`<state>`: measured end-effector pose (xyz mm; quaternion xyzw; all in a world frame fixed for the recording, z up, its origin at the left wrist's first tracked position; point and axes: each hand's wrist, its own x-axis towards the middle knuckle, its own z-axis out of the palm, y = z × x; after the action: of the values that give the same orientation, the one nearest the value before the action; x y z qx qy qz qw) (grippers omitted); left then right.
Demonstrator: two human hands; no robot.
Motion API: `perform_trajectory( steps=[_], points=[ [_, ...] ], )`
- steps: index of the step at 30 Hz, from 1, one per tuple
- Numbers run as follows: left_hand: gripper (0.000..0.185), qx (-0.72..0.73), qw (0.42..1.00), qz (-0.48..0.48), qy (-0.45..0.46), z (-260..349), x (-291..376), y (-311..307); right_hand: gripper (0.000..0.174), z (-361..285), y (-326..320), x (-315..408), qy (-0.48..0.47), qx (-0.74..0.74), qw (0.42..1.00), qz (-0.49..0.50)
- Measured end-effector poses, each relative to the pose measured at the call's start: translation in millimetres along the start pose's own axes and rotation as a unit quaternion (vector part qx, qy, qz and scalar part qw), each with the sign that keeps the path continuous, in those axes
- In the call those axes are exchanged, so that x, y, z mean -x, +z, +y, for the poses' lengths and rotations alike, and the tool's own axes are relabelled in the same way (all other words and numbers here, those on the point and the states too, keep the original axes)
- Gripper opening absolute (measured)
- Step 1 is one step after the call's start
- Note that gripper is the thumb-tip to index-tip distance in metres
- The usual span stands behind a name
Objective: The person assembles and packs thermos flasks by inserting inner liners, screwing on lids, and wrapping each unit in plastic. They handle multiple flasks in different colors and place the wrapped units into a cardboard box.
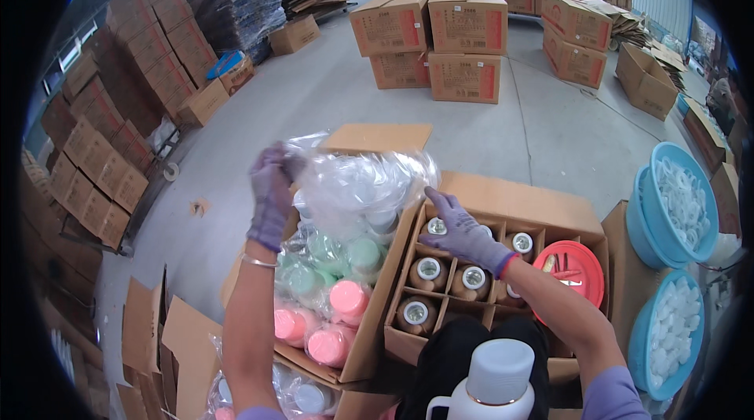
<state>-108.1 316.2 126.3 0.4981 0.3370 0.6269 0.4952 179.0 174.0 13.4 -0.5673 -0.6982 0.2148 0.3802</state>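
Observation:
My left hand [272, 193], in a purple work glove and blurred, grips clear plastic film [359, 178] over the far end of an open carton [380, 296]. Plastic-wrapped green caps [363, 254] and pink caps [348, 297] fill that carton's near part. My right hand [462, 234], also gloved, has its fingers apart above a divided carton [533, 193]; a fingertip is at the film's edge. Brown-sided bottle bodies with white-rimmed, shiny openings [429, 268] sit in its cells. Before my lap stands a white jug-like flask [492, 399] with a pale grey-blue cap [502, 364].
A red round tray [574, 267] with small tools rests on the divided carton. At the right, blue basins hold clear rings [680, 202] and white plastic pieces [674, 326]. Open carton flaps [188, 349] stand at left. Stacked cartons [465, 22] stand on the floor ahead.

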Motion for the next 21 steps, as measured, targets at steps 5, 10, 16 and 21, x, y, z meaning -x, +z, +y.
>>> perform_trajectory(
  steps=[5, 10, 16, 21],
  points=[
    [0.035, 0.018, 0.989, -0.142, 0.043, -7, 59, -18, 0.110, -21, 33, -39, -0.014, 0.122, 0.992, 0.039],
    [0.017, 0.081, 0.964, -0.134, -0.214, -28, 158, -24, 0.083, -44, 70, -72, -0.084, 0.342, 0.935, -0.031],
    [0.031, -0.152, 0.983, -0.077, -0.065, -49, 122, -32, 0.015, 16, 76, -101, -0.078, -0.005, 0.997, 0.029],
    [0.077, -0.480, 0.841, -0.120, 0.221, -112, 52, -37, 0.014, 42, 76, -74, -0.205, 0.127, 0.965, -0.102]
  ],
)
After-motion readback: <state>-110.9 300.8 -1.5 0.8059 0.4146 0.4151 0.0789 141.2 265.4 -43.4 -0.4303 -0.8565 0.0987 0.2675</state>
